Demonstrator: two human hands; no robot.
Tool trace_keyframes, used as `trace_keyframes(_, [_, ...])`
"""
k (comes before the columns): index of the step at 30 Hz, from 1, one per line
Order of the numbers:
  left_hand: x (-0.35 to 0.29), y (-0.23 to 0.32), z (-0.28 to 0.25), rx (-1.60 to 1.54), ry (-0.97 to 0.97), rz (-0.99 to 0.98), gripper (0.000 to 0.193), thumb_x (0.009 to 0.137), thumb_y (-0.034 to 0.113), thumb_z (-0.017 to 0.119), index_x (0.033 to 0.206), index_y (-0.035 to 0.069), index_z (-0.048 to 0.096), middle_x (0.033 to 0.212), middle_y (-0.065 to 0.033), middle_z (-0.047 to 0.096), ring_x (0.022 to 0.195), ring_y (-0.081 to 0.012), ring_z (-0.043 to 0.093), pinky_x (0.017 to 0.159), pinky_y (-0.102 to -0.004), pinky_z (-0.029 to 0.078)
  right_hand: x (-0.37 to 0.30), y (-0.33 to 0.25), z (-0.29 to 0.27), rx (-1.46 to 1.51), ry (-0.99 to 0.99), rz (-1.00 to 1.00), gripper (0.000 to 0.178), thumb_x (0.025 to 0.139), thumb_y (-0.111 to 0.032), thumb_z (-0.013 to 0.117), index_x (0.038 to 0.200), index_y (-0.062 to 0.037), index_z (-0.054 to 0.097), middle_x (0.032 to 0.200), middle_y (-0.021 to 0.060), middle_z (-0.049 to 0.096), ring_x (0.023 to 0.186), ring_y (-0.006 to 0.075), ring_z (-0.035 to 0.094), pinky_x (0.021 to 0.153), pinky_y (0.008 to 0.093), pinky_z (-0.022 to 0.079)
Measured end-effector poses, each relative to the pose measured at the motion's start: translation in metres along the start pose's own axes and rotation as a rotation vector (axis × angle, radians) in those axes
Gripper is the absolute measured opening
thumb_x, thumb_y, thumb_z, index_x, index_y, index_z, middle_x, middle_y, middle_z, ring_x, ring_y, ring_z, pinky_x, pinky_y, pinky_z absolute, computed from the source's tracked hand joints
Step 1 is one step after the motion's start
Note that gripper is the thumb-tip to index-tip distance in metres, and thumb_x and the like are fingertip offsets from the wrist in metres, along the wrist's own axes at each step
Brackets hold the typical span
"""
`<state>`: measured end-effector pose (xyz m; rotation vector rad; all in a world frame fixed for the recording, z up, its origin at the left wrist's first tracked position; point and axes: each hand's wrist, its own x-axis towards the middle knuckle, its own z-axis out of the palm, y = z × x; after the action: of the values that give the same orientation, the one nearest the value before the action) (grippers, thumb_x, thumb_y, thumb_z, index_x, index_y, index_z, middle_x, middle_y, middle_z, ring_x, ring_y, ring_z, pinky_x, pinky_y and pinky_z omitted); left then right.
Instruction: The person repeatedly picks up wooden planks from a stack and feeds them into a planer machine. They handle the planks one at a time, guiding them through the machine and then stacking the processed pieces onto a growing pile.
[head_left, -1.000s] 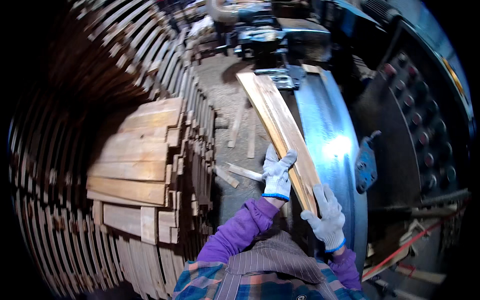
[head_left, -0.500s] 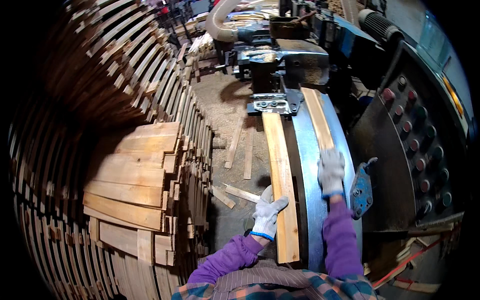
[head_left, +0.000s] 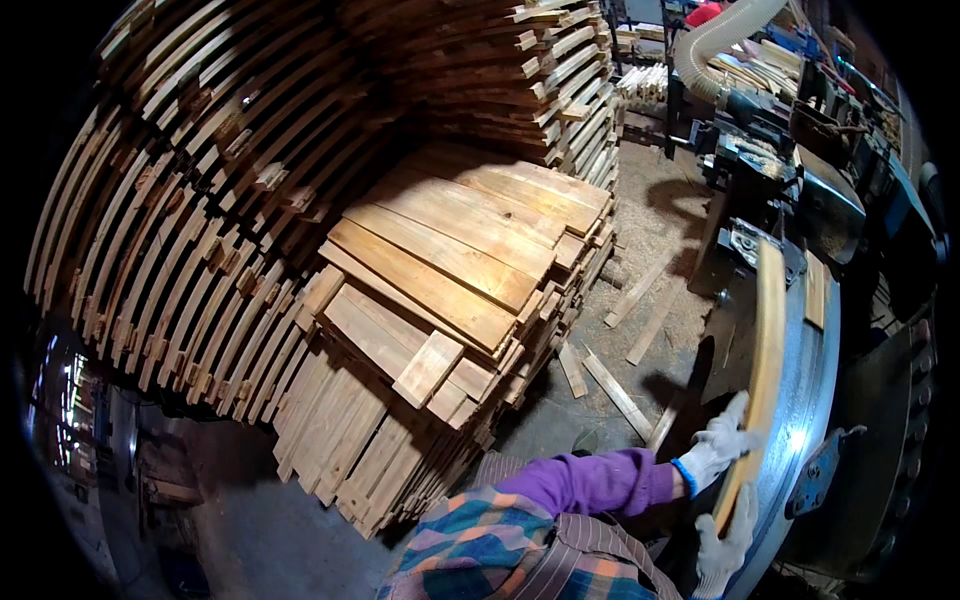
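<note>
A long pale wooden board slants away from me along the left side of the machine bed, its far end beside the machine's metal guide block. My left hand, in a white knit glove with a blue cuff, grips the board's left edge. Near the board's closest end, my right hand, gloved too, is closed round it with the thumb and fingers on either side. A second wooden board lies flat on the shiny metal bed, its far part hidden under the machine, and neither hand touches it.
To the left stands a large stack of planks, with more stacked slats behind it. Offcut strips and sawdust cover the floor between stack and machine. A blue metal bracket sits at the bed's right edge. A ribbed hose rises at the back.
My view has swung left. The right hand has left the board on the bed and now holds the near end of the left hand's board. The bed board has gone farther into the machine.
</note>
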<state>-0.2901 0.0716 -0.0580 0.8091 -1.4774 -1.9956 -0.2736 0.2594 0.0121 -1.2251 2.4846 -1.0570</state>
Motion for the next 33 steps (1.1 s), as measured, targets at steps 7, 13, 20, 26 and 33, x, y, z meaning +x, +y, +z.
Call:
trace_keyframes(7, [-0.089,0.195,-0.259,-0.263,0.56,0.734,0.049,0.1,0.025,0.046,0.143,0.002,0.041,0.112,-0.0075,0.061,0.096,-0.0176,0.062,0.091,-0.0318,0.05,-0.049,-0.024,-0.004,-0.497,0.085,0.386,0.067,0.084,-0.025,0.073,0.14,-0.0002,0.048,0.143,0.0249,0.047,0.13,0.0409,0.045,0.11,0.0439,0.037])
trace_keyframes(13, [-0.093,0.181,-0.465,-0.17,1.313,0.234,0.053,0.079,0.047,0.075,0.102,0.0,0.064,0.091,-0.0119,0.066,0.064,-0.0212,0.059,0.063,-0.0378,0.051,0.048,0.034,0.006,-0.709,0.155,0.168,0.059,0.085,-0.025,0.072,0.136,-0.0027,0.053,0.139,0.0227,0.051,0.126,0.0378,0.049,0.107,0.0419,0.04])
trace_keyframes(20, [-0.063,0.197,-0.471,0.012,1.297,-0.098,0.064,0.071,0.037,0.087,0.112,-0.003,0.06,0.105,-0.014,0.064,0.082,-0.0209,0.059,0.069,-0.0363,0.049,0.233,0.15,0.036,-0.877,0.166,0.084,0.051,0.087,-0.025,0.07,0.132,-0.0055,0.058,0.134,0.0203,0.056,0.122,0.0342,0.054,0.103,0.0395,0.043])
trace_keyframes(26, [-0.062,0.195,-0.442,-0.209,1.111,0.387,0.048,0.089,0.03,0.06,0.121,-0.006,0.06,0.128,-0.0192,0.06,0.121,-0.0293,0.054,0.11,-0.0387,0.036,0.371,0.194,0.04,-0.617,0.135,0.089,0.044,0.088,-0.026,0.068,0.128,-0.0079,0.063,0.13,0.0182,0.061,0.118,0.0311,0.058,0.099,0.0375,0.046])
trace_keyframes(33, [-0.044,0.128,-0.313,0.513,0.745,1.047,0.03,0.095,0.019,0.045,0.104,-0.002,0.065,0.114,-0.0183,0.069,0.108,-0.0285,0.064,0.107,-0.0378,0.042,0.186,-0.131,0.04,0.417,-0.132,-0.533,0.064,0.084,-0.033,0.072,0.136,-0.001,0.053,0.13,0.0185,0.059,0.109,0.029,0.061,0.093,0.0378,0.048])
